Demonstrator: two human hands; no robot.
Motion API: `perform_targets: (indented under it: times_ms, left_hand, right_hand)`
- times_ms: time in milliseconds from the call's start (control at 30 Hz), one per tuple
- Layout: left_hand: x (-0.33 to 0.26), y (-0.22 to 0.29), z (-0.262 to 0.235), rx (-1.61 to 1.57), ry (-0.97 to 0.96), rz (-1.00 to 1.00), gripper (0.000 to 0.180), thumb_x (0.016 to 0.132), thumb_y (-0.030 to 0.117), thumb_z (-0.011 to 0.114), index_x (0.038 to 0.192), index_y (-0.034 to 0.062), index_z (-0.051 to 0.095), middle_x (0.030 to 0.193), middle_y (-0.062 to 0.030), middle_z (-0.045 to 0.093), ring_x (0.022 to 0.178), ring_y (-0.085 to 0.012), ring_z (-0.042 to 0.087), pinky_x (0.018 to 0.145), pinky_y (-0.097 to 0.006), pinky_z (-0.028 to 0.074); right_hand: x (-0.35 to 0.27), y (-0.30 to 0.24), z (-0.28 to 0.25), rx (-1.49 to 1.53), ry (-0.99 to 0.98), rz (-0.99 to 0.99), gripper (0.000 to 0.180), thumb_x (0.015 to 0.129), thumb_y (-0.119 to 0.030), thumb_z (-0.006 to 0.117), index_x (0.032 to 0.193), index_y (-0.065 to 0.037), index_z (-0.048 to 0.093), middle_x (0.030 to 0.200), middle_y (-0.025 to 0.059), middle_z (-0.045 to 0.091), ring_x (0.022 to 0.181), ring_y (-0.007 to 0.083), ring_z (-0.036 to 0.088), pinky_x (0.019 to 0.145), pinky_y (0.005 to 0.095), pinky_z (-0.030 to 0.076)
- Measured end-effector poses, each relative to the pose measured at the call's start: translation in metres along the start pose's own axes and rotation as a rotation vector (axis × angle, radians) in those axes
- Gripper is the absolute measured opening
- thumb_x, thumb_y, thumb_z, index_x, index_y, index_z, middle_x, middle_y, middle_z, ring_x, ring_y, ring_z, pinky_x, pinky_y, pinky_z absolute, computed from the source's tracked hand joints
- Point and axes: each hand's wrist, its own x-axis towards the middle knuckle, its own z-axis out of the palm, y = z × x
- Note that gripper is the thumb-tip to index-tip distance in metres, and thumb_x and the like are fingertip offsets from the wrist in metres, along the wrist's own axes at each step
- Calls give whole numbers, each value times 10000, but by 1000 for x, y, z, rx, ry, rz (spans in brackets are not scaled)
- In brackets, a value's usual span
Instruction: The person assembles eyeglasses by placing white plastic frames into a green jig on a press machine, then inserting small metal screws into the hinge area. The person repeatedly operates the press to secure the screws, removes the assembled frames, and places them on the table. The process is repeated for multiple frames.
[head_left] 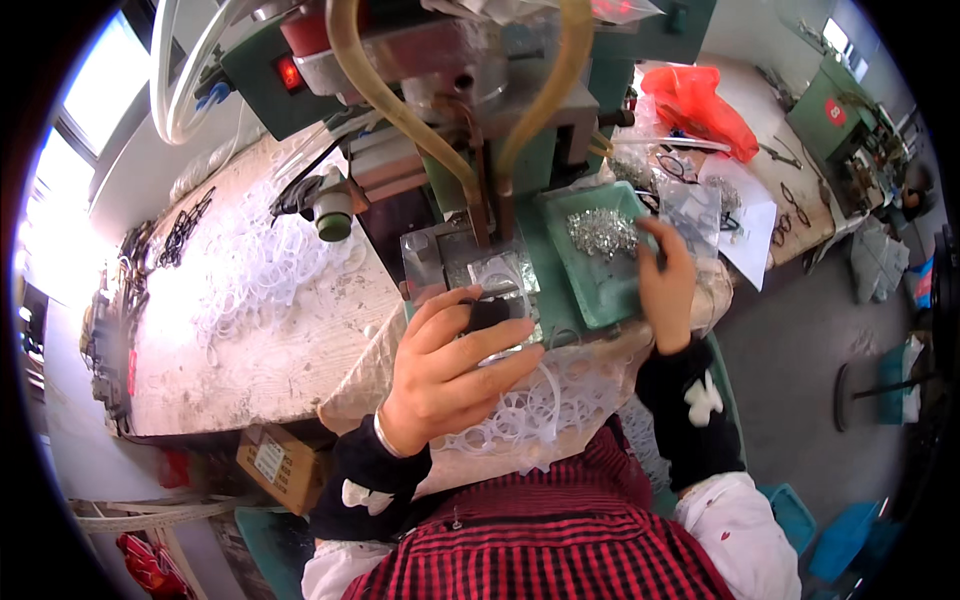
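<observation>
It's a small-parts wkshp: green machine w/ hoses, tray of metal bits, 2nd machine at rt.

Small parts in a tray right of the machine, rings left.

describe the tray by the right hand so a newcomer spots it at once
Start at the large green machine in the upper middle. Just right of its base, beside the right hand, sits a shallow tray. Unlike the clear bags nearby, it is green, open and rectangular, with small silvery pieces heaped inside.
</observation>
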Motion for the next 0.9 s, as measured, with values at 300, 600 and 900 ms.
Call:
perform_targets:
  times_ms: [300, 600, 900]
  left_hand:
    - [-22, 16, -7, 15, -17, -140, 257, 753, 137, 784, 1009, 143, 763, 1173, -46, 724, 880, -244, 578, 1030, -492, 521]
    - [-95, -31, -108, 631, 390, -636, 212, 785, 12, 739, 992, 42, 710, 1037, -127, 700, 974, -337, 631, 853, -408, 486]
    - [-111, -239, 0, 675, -330, -1016, 289, 820, 252, 716, 1103, 195, 724, 1284, -115, 599, 1328, -360, 452, 1163, -542, 300]
  right_hand:
    - [-17, -15, 13, -355, -229, -127, 123, 781, -73, 704, 899, -40, 697, 900, 140, 659, 880, 367, 617, 821, 444, 485]
    - [-25, 35, -29, 22, -119, 149, 190, 989, -82, 621, 1150, 1, 676, 1022, 39, 691, 922, 107, 613, 850, 258, 479]
    - [-2, -16, 31, 280, -283, 174, 193, 948, -61, 673, 1121, 20, 705, 1006, 48, 719, 922, 116, 641, 860, 246, 484]
